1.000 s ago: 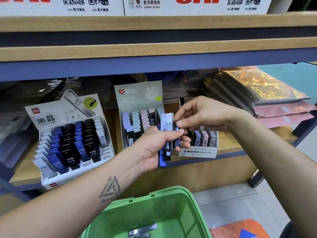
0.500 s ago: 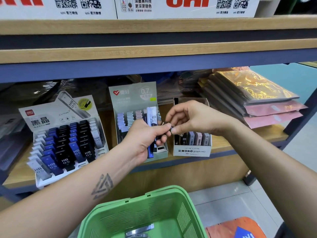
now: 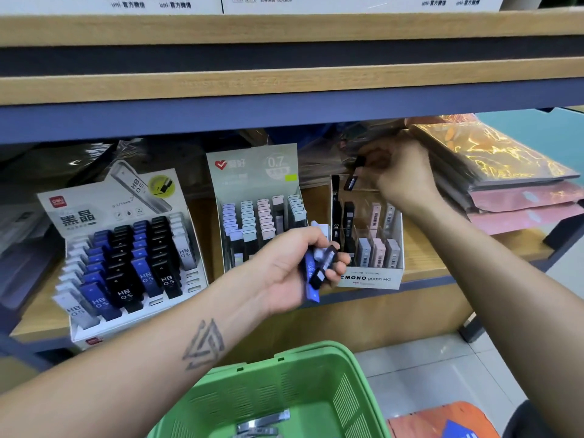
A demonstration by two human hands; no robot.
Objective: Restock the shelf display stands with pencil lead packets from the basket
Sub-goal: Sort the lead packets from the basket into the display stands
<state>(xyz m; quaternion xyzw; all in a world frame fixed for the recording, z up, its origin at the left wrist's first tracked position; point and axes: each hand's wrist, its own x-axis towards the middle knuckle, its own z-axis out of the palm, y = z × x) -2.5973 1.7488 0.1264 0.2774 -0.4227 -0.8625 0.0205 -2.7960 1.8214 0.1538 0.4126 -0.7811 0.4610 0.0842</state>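
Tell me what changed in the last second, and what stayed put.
The right hand left the left hand's bundle with one black packet pinched, moving up and back over the MONO stand. The left hand still grips the remaining packets. Stands and green basket unchanged.

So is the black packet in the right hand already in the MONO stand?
Not yet: right hand pinches black packet above MONO stand.

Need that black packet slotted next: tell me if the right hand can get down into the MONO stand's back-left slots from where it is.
Probably yes. The right hand pinches a black packet just above the MONO stand; the stand's top is open and the left hand sits lower, in front.
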